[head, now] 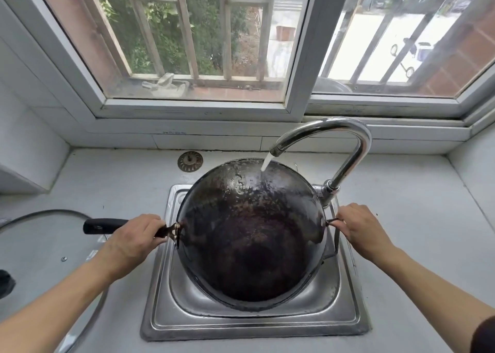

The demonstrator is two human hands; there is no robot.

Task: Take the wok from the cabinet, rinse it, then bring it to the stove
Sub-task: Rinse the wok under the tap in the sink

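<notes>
A large black wok (251, 234) is held over the steel sink (254, 323), tilted with its far rim raised. Water runs from the curved chrome faucet (334, 130) onto the wok's far inner wall. My left hand (134, 242) grips the long black handle (104, 226) close to the wok's rim. My right hand (359, 226) holds the small metal loop handle on the opposite side.
A glass pot lid (45, 245) lies on the grey counter at the left. A round metal sink strainer (190, 161) sits on the counter behind the sink. A barred window runs along the back, and tiled walls close in both sides.
</notes>
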